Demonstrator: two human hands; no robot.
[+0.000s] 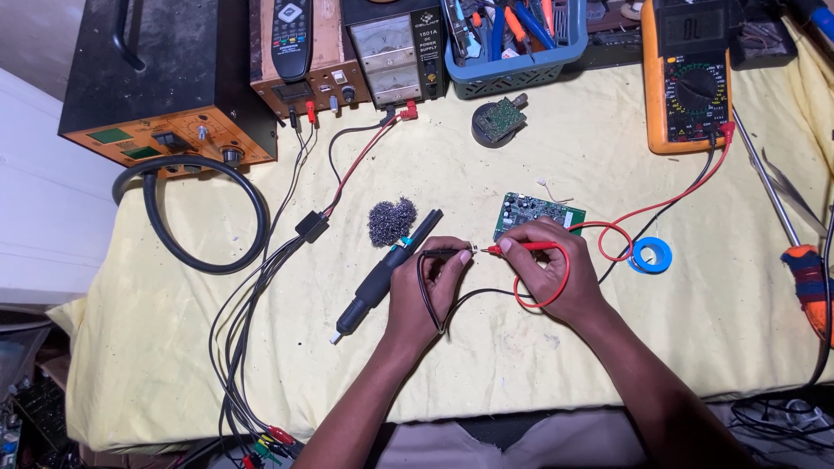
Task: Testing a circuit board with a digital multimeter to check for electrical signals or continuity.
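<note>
Left hand pinching a black multimeter probe between thumb and fingertips, tip pointing right. Right hand pinching a red multimeter probe the same way, tip pointing left. Both tips meeting, or nearly so, on something very small between them, too tiny to identify, just above the yellow cloth covering the bench. Black lead looping down under the left palm; red lead curling round the right hand and running up to the orange multimeter at the top right.

Just behind the right knuckles, a small green circuit board lying flat. Near the left hand, a black soldering handpiece resting at a slant, with a wad of steel wool just beside its tip end. A blue tape roll right of the red lead. Further back, a bench power supply, a blue basket of tools and a second round board.

Probes likely light and rigid, with smooth plastic barrels, best held well back from the bare metal tips, pencil fashion. Leads soft and springy, apt to tug sideways at a probe. Tiny part between the tips probably light enough to skid or flick away under uneven pressure; gentle, balanced contact called for.
</note>
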